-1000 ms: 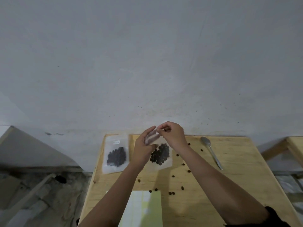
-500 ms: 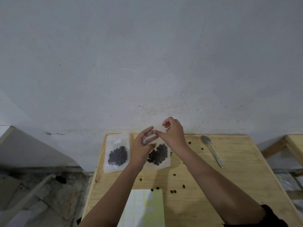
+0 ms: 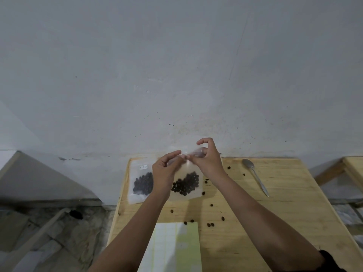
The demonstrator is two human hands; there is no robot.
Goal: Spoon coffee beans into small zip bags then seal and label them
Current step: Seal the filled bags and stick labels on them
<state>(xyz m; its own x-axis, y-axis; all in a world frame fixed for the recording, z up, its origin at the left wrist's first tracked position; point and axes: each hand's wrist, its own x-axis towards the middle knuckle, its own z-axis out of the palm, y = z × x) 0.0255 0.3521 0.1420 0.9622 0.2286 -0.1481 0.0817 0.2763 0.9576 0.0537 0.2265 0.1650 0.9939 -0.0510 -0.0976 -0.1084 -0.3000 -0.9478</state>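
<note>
A clear zip bag (image 3: 186,186) with dark coffee beans in its lower half hangs upright above the wooden table (image 3: 284,209). My left hand (image 3: 165,173) and my right hand (image 3: 208,160) both pinch its top strip, fingertips nearly touching. To the left, a second zip bag (image 3: 140,181) of beans lies flat, with a small white label near its top. A metal spoon (image 3: 255,175) rests at the back right. A sheet of labels (image 3: 174,248), white and pale green, lies at the near edge.
Several loose coffee beans (image 3: 210,224) lie scattered over the table between the bags and the label sheet. A grey wall stands right behind the table. Another wooden frame (image 3: 345,167) is at the far right; rubble covers the floor on the left.
Both hands have lifted the bag's top a little higher and work along the strip. My right hand's fingers have opened out above the pinch.
</note>
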